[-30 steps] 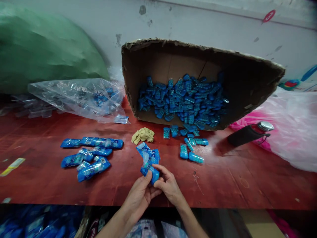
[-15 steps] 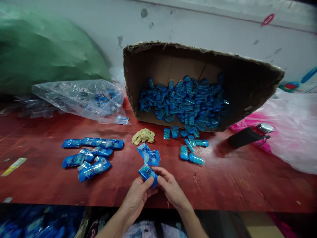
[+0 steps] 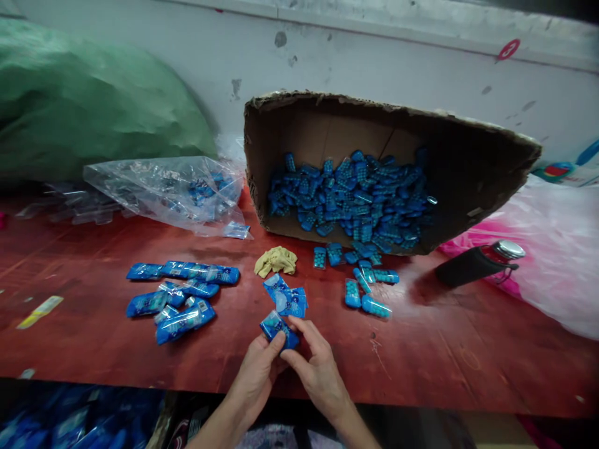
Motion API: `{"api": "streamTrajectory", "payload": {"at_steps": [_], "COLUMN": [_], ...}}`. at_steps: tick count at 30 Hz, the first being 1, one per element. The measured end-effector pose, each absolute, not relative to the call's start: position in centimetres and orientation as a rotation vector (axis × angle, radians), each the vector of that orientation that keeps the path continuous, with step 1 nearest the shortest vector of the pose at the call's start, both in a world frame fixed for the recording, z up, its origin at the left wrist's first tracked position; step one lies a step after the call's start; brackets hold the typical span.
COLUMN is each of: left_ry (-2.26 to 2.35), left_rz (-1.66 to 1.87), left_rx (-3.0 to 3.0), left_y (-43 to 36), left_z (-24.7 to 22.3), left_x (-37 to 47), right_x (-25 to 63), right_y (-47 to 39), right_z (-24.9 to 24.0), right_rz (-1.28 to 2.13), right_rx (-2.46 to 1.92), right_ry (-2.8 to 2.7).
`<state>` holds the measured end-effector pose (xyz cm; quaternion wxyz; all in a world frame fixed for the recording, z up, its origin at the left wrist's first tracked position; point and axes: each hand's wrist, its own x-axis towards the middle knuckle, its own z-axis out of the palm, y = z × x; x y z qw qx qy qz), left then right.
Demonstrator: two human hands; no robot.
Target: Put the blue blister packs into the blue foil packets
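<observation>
A small shiny blue packet (image 3: 273,323), with a see-through end showing blue contents, is held just above the red table. My left hand (image 3: 257,365) is closed on it from the left, thumb pressed on its face. From the right, my right hand (image 3: 318,362) grips it by its edges, thumb below and fingertips above. Printed blue cards (image 3: 291,302) lie flat just beyond the hands, with a crumpled yellowish cloth-like piece (image 3: 276,260) behind them. Several filled blue packets (image 3: 186,319) are grouped to the left. Small clear-and-blue packs (image 3: 352,293) lie loose to the right.
A cardboard box (image 3: 255,181) tipped towards me holds a heap of blue packs (image 3: 350,193). Left of it are a clear plastic bag (image 3: 140,181) and a large green sack (image 3: 103,106). A dark bottle (image 3: 472,263) leans at right on the red table (image 3: 421,355).
The right thumb has slid down to the packet's lower right edge. My left hand keeps its hold. The whole view has shifted slightly.
</observation>
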<state>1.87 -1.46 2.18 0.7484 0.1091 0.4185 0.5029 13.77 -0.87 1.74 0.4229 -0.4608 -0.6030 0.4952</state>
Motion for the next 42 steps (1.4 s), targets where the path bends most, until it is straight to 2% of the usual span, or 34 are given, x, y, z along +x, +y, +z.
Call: {"api": "streamTrajectory", "payload": {"at_steps": [5, 14, 24, 33, 39, 42], "left_ry": [0.811, 0.897, 0.746, 0.697, 0.863, 1.244], "left_rz": [1.057, 1.061, 1.014, 1.025, 1.040, 1.186], "left_rx": [0.238, 0.161, 0.111, 0.174, 0.294, 0.524], "left_y": [-1.4, -1.4, -1.9, -1.9, -1.6, -0.7], "left_z": [2.3, 2.5, 1.1, 1.4, 2.7, 4.5], "left_x": [1.2, 1.4, 0.5, 0.6, -0.3, -4.2], "right_x": [13.8, 12.6, 13.6, 12.9, 13.2, 13.9], "right_y": [-0.9, -1.6, -0.2, -0.1, 0.1, 1.4], "right_z": [2.0, 1.0, 0.7, -0.3, 0.7, 1.0], "right_rz": [1.369, 1.231, 1.782, 1.900, 1.926, 1.792], "right_rx": [-1.112, -1.119, -0.966, -0.870, -0.918, -1.062], "right_ry": [-1.388, -1.435, -1.167, -0.955, -1.175, -1.323]}}
